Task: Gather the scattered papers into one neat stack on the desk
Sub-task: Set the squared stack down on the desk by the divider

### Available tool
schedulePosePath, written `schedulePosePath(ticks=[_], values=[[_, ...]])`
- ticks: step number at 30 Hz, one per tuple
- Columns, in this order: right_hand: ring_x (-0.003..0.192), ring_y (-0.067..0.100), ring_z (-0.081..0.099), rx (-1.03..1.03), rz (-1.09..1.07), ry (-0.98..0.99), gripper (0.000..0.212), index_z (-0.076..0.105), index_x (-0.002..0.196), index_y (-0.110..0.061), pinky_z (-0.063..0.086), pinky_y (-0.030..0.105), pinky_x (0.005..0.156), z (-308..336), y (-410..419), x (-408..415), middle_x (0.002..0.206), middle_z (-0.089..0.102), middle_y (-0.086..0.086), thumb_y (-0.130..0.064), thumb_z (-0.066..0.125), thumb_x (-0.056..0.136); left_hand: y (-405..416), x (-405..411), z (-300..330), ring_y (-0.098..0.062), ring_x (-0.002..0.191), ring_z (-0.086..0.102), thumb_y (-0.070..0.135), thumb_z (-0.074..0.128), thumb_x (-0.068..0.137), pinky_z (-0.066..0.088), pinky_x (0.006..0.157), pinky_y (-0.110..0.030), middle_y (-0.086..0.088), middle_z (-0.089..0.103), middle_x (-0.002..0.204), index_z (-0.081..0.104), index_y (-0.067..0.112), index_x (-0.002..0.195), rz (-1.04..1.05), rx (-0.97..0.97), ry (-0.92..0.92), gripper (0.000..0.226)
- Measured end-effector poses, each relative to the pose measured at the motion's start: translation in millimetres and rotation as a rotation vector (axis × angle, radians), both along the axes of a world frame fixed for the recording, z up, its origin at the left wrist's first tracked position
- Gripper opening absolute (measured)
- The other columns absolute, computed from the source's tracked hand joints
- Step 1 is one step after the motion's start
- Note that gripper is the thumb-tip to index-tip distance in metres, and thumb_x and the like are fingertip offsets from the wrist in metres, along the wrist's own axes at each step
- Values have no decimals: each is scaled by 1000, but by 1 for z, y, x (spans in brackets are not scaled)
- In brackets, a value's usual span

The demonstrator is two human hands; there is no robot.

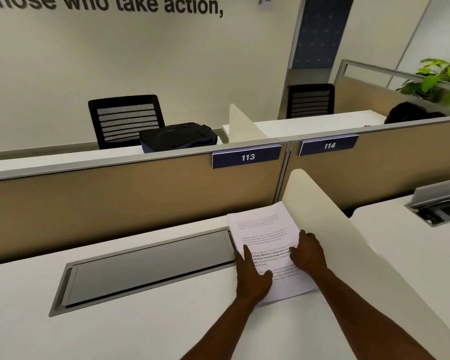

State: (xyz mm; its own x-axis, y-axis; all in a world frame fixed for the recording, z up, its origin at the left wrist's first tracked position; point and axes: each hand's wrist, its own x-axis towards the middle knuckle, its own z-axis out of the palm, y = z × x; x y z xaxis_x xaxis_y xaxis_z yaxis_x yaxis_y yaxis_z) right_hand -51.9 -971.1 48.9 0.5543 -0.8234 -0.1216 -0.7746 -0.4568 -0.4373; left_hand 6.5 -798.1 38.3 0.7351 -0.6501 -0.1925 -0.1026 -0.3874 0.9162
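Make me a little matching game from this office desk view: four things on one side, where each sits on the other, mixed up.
Things:
1. paper stack
2. black bag
3. green plant
4. grey hatch

Places:
A. far right, behind the partitions
B. set flush into the desk
C. under both hands, beside the cream divider
D. on the desk beyond the 113 sign

Pairs: 1-C, 2-D, 3-A, 4-B

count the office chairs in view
2: one chair behind the black bag across the partition, another chair farther right behind desk 114. Others may be hidden by partitions.

Matt white paper stack (pixel 263 235), smooth white laminate desk (pixel 146 320), brushed metal cable hatch (pixel 151 263)
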Motion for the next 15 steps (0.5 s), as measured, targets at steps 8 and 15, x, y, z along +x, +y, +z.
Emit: schedulePosePath(ticks=[8, 15], values=[[145, 33, 27, -156, 168, 73, 77, 6, 154, -1, 27, 37, 118, -28, 13, -2, 159, 21, 20, -23, 52, 96, 2, -9, -24, -29, 150, -25, 30, 65, 90, 3, 123, -30, -11, -34, 157, -17, 12, 154, -92, 109, -217, 104], [152, 29, 8, -269, 269, 229, 60, 10, 156, -12, 11, 38, 123, -46, 12, -9, 165, 6, 13, -38, 24, 104, -2, -9, -35, -30, 147, -31, 25, 61, 91, -4, 120, -25, -11, -40, 153, -19, 10, 152, -100, 128, -271, 102]])
